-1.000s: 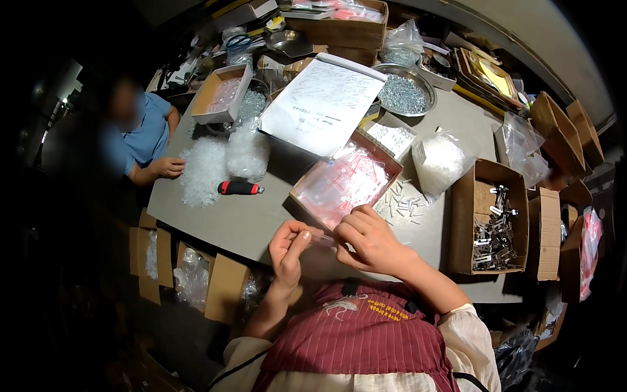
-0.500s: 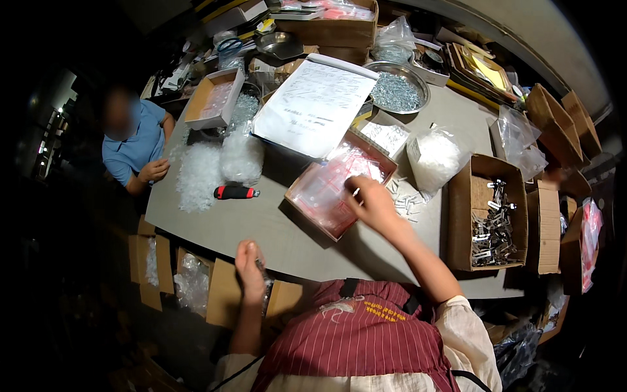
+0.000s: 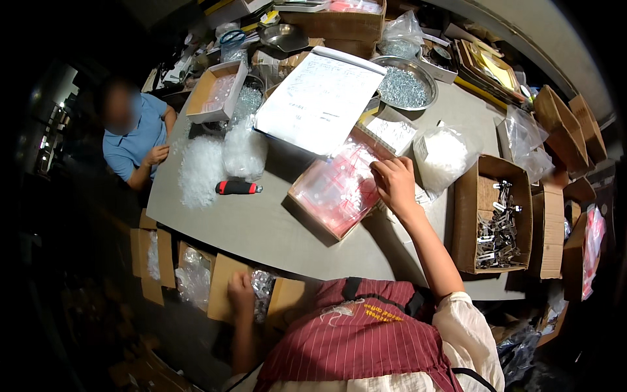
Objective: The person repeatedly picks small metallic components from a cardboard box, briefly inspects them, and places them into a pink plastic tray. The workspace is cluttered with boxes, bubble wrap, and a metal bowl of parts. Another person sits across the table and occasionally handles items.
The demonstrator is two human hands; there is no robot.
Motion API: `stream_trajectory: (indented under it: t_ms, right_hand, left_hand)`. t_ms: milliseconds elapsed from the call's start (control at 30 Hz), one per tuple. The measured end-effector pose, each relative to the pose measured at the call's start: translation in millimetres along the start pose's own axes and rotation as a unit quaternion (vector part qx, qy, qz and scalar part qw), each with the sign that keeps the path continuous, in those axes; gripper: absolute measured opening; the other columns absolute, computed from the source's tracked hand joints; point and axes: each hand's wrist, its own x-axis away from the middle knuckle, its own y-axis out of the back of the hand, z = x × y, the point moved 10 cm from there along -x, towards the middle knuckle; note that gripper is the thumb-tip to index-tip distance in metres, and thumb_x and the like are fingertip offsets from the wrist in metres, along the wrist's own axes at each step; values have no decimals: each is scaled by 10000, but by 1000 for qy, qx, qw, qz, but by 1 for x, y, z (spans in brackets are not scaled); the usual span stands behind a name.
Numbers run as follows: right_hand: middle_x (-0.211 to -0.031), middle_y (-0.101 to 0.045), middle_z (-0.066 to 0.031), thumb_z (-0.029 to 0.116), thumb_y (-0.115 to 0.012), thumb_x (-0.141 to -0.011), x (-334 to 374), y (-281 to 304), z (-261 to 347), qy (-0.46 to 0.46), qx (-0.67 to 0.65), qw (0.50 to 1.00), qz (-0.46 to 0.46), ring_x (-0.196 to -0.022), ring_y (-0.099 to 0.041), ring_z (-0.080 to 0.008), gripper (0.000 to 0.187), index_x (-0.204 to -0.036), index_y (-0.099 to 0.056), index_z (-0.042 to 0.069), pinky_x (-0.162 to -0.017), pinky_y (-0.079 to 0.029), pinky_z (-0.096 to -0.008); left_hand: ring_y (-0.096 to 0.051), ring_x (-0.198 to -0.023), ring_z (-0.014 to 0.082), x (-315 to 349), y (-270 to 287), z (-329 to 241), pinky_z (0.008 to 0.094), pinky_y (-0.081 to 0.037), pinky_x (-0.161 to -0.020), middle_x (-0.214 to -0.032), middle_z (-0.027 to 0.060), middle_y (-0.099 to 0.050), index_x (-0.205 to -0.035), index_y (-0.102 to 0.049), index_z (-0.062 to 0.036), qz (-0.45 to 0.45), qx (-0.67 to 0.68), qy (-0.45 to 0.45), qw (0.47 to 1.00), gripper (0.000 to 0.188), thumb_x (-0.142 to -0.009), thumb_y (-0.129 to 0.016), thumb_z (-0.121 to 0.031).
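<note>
My right hand is above the right edge of a shallow cardboard box. Its fingers are bent inward with the tips close together, and what they pinch, if anything, does not show. Clear plastic bags with red lines fill that box. Below the table's front edge my left hand is curled at the flap of an open carton. Small shiny packets lie in this carton, beside the hand. The left hand is dim, and its palm side is hidden.
A red-and-black tool handle lies near a heap of clear plastic pieces. Right of my arm stands a carton of metal clips. Behind are a paper pad and a bowl of metal pieces. A person in blue sits at left.
My right hand has moved right, from over the bags to the box's edge. My left hand has dropped lower and nearer me, to the carton below the table. The view has shifted slightly.
</note>
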Motion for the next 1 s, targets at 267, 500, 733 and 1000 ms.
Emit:
stream_trajectory:
  t_ms: [267,500,733,1000]
  right_hand:
    - [-1063,-712,-44,172,-701,-810,39,87,116,209,-64,973,-77,-1002,-679,-186,240,-1040,-708,105,-1034,-465,-453]
    - [-1315,-625,-157,51,-702,-802,83,88,81,25,-143,989,35,-1119,-616,-327,460,-1259,-652,69,-1024,-457,-487]
    - [-1051,-594,-147,127,-773,-745,198,33,-19,-123,26,976,180,-937,-583,-363,391,-1073,-577,43,-834,-473,-445]
    - [-931,-618,-123,140,-735,-842,146,47,-58,-145,83,980,105,-822,-597,-349,163,-947,-638,64,-727,-481,-442]
  left_hand:
    - [-634,-933,96,-45,21,-282,256,-524,-795,-1050,45,-689,-1253,-603,-21,271,492,-91,822,272,-1004,-666,-110]
    - [-680,-775,169,-18,-24,-320,291,-536,-704,-836,57,-692,-1178,-668,-29,352,373,-150,845,225,-957,-679,-68]
    - [-658,-969,315,-8,-2,-319,377,-536,-796,-1073,143,-670,-995,-772,-88,181,207,-330,903,165,-886,-668,-22]
    - [-638,-940,302,11,36,-344,395,-518,-797,-1035,115,-664,-990,-776,-74,140,199,-418,875,242,-813,-665,49]
